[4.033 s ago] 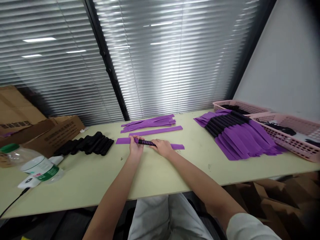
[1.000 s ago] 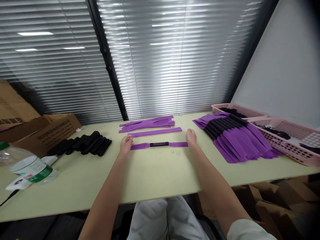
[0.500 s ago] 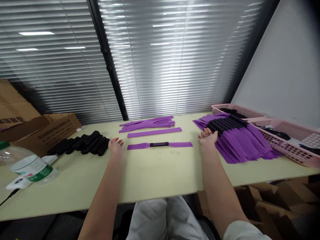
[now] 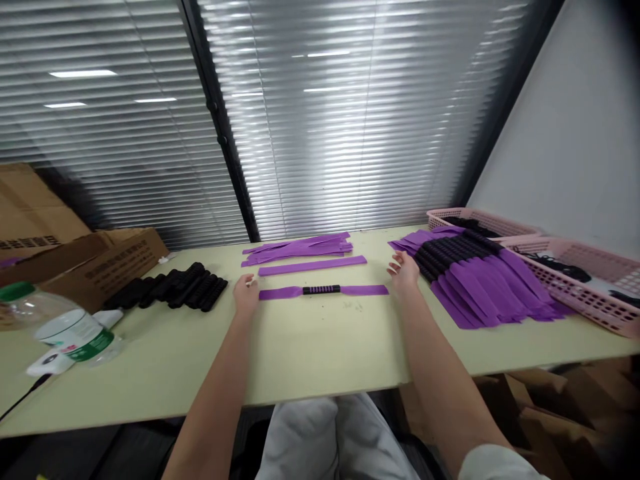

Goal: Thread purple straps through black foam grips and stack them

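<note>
A purple strap (image 4: 363,291) lies flat on the table in front of me, threaded through a black ribbed piece (image 4: 321,290) at its middle. Close to its left end is my left hand (image 4: 247,293), fingers loosely bent and apart, holding nothing. My right hand (image 4: 404,272) hovers just past the right end with its fingers curled but spread, also without anything in it. Behind lies a single plain purple strip (image 4: 313,265), and farther back a loose pile of purple strips (image 4: 300,249). Several black ribbed pieces (image 4: 193,287) are heaped left of my left hand.
Right of my right hand, many purple straps with black pieces (image 4: 475,273) overlap in a stack. Pink baskets (image 4: 590,307) stand beyond it. At left are a cardboard box (image 4: 120,263), a plastic bottle (image 4: 80,337) and a white device (image 4: 50,363). Window blinds rise behind the table (image 4: 320,353).
My left hand has moved right, toward the strap's left end. The right hand has shifted left, away from the stack and nearer the strap's right end. The view has shifted slightly.
</note>
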{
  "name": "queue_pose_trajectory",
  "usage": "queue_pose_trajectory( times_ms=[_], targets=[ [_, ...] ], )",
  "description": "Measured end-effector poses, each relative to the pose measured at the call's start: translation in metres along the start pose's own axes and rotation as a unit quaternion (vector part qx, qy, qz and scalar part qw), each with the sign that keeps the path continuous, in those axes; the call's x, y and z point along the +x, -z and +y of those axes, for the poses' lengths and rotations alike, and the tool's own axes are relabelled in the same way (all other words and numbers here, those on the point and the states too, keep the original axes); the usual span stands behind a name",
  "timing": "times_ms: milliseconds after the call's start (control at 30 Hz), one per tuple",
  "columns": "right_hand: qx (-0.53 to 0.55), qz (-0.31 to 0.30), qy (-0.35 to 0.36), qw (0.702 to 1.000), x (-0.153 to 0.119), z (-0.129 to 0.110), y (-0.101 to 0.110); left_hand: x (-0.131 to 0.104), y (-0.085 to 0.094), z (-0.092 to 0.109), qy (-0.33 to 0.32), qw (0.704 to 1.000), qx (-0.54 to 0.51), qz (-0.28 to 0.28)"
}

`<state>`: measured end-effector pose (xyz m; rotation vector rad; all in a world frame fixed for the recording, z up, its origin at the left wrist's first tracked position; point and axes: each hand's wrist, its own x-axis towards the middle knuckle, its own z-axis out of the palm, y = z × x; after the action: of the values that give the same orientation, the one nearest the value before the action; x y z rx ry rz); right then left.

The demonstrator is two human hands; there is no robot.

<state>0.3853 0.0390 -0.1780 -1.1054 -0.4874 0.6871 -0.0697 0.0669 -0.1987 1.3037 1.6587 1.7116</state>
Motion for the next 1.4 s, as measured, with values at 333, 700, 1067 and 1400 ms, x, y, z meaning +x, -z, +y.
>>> queue_pose_trajectory(
  times_ms=[333, 700, 1067, 1400],
  targets=[
    [-0.291, -0.326, 0.278, 0.856, -0.084, 0.03, -0.062, -0.035, -0.013, 0.024, -0.199, 0.929, 0.2, -0.241],
    [-0.373, -0.473, 0.288, 0.745, -0.087, 0.051, -0.069, -0.072, -0.046, 0.032, -0.21, 0.852, 0.233, -0.42],
    [-0.266, -0.442, 0.168, 0.84, -0.09, 0.045, -0.066, -0.073, -0.044, 0.038, -0.122, 0.898, 0.112, -0.408],
    [-0.011, -0.125, 0.058, 0.99, -0.028, 0.005, -0.037, -0.023, -0.02, 0.032, 0.076, 0.979, -0.173, -0.076]
  ],
)
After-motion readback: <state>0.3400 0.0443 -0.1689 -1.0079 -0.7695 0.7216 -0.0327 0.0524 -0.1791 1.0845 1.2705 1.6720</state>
